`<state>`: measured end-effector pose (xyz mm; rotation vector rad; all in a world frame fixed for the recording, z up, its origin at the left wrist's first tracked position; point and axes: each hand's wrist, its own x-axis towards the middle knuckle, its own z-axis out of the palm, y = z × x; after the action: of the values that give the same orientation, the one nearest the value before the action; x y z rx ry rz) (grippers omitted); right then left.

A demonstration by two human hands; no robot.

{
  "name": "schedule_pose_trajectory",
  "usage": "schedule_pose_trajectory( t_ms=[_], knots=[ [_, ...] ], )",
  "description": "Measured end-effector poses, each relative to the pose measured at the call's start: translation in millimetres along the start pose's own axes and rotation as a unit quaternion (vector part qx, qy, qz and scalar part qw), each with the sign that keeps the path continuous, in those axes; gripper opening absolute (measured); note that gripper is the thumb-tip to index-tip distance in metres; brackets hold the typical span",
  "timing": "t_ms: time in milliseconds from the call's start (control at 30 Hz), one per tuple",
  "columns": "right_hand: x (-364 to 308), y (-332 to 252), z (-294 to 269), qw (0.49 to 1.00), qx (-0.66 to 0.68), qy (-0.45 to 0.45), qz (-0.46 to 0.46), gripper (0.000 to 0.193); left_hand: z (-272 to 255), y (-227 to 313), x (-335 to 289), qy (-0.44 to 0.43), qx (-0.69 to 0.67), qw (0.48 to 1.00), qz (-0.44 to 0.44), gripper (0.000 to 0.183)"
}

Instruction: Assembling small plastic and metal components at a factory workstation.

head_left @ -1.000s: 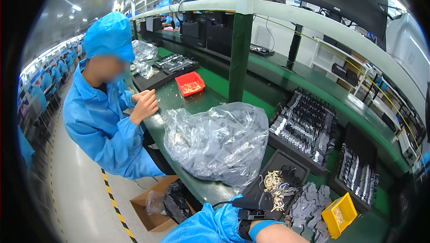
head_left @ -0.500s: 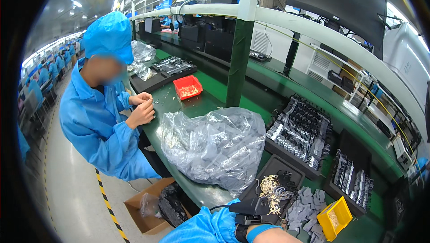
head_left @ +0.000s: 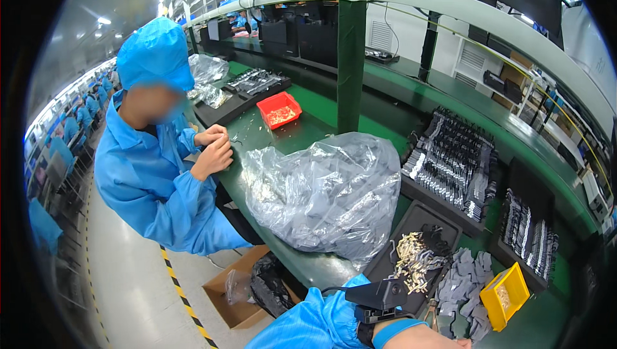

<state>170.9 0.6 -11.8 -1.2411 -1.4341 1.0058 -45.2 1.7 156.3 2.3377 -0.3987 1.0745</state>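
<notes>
Your left hand lay at the lower edge, most of it cut off, with one fingertip showing; whether its fingers were spread, pressed together or pinching something, I couldn't tell. Your right hand was out of view. A black device sat strapped at your left wrist, above a light-blue band.

The grey pieces lay just beyond your fingers in a loose, overlapping heap; contact wasn't clear. From that placing, I judged you were at the stage of handling small parts by the heap. Lifting one from there would have called for a fingertip pinch on a single edge, without dragging its neighbours along.

Just left of the heap, a black tray held brass-coloured parts and some dark ones. Right of the heap stood a tilted yellow bin with small pale bits inside. Farther off, a large rack carried rows of black and silver parts, and a clear bag bulged with grey material. Beyond the bag, a co-worker in blue held both hands close together near a red bin.
</notes>
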Motion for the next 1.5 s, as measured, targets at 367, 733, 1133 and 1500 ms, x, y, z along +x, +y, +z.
schedule_pose_trajectory(
  t_ms=[367,733,1133,1500],
  knots=[
    [-9.6,26.8,-15.1,0.994,-0.057,-0.021,0.086,0.016,-0.5,-1.9,1.5,-0.014,0.009,1.000,0.015,0.022],
    [-2.7,88.3,-25.2,0.998,-0.068,-0.010,-0.007,0.018,1.3,-2.7,0.2,-0.065,-0.009,0.998,-0.006,0.025],
    [-4.8,210.8,-41.9,0.991,-0.117,0.011,-0.066,0.017,23.9,-10.5,-3.2,-0.074,0.102,0.989,-0.074,0.029],
    [1.3,37.7,-10.9,0.998,0.030,-0.003,-0.052,0.013,57.0,-107.3,-46.4,0.016,0.537,0.817,-0.208,0.016]
  ],
)
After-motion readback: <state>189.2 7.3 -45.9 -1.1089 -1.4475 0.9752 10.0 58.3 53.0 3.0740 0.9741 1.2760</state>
